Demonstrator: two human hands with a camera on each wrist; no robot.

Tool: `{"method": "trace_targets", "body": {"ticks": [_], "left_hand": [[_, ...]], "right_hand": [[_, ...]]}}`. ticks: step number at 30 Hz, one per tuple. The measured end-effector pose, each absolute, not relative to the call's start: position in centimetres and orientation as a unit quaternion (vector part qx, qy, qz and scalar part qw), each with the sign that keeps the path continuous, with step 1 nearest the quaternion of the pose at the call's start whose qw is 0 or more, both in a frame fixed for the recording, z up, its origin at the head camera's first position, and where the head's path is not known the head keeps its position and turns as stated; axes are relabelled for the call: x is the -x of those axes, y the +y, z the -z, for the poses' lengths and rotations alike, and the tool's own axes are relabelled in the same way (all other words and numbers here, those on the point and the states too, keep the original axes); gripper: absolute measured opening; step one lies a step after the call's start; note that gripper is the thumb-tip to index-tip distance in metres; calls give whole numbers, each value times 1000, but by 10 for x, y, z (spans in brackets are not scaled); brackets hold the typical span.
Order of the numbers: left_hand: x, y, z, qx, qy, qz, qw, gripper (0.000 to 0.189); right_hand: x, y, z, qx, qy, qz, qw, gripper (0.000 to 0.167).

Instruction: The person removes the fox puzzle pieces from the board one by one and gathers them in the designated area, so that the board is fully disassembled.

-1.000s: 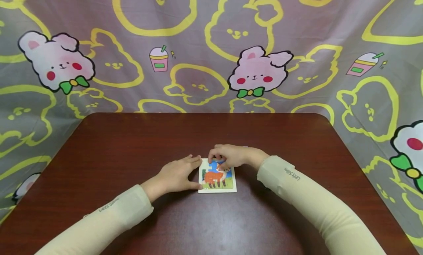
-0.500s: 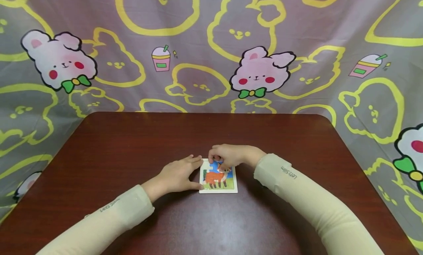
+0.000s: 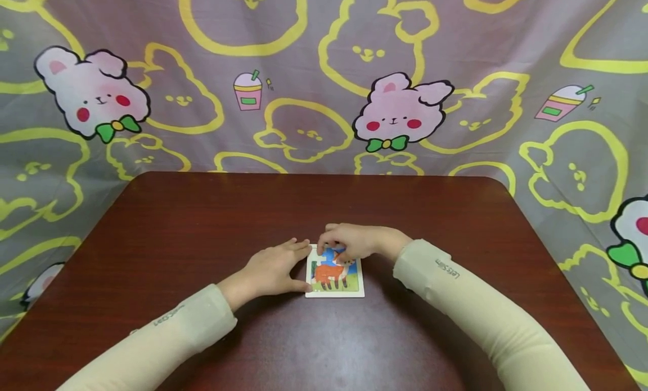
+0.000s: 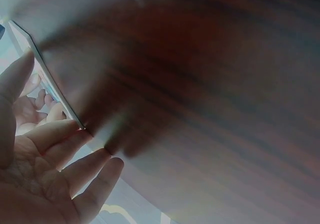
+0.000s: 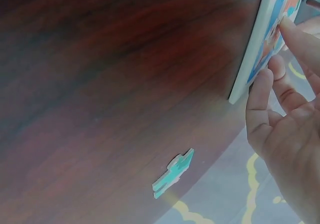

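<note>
A small square jigsaw puzzle (image 3: 329,278) with a white frame lies on the table, showing an orange fox on blue and green. Part of its upper left is bare white. My left hand (image 3: 270,269), fingers spread, steadies the puzzle's left edge, with the thumb at the near corner and fingertips at the far one. Over the upper part, my right hand (image 3: 353,239) has bent fingers and thumb around a blue puzzle piece (image 3: 331,255), partly hidden by the hand. In the right wrist view its thumb (image 5: 292,32) touches the picture.
A loose greenish puzzle piece (image 5: 174,173) lies on the table beyond the right hand, visible in the right wrist view. The dark red-brown table (image 3: 228,211) ends at a patterned curtain (image 3: 304,70) at the back and sides.
The right hand shifts only slightly at the puzzle's upper part, its fingers moving a little. The left hand stays at the left edge. The head view has turned slightly.
</note>
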State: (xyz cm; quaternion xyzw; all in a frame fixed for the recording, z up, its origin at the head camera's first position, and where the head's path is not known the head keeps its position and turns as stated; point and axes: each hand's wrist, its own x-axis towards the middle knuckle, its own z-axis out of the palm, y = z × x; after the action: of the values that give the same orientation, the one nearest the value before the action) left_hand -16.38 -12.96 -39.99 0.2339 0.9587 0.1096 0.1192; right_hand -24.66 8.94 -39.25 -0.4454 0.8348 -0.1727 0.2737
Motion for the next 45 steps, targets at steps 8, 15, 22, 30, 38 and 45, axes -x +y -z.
{"method": "trace_targets", "body": {"ticks": [8,15,22,30,38,45], "left_hand": [[163,-129,399,-232,959,-112,120,85],[163,-129,399,-233,959,-113,118,85],[164,-130,400,-233,959,-114,118,86],[163,-130,400,-231,958,-114,123,86],[164,-130,400,-235,958,-114,119,85],[164,-130,400,-233,958,-113,121,84]], "right_hand": [[247,88,390,439,834,178,284,34],[246,89,394,436,831,198,282,34],[244,92,397,444,832,212,258,33],[244,95,398,446,814,273,254,25],[247,99,401,445,799,326,242,22],[250,102,404,432,794,353,242,17]]}}
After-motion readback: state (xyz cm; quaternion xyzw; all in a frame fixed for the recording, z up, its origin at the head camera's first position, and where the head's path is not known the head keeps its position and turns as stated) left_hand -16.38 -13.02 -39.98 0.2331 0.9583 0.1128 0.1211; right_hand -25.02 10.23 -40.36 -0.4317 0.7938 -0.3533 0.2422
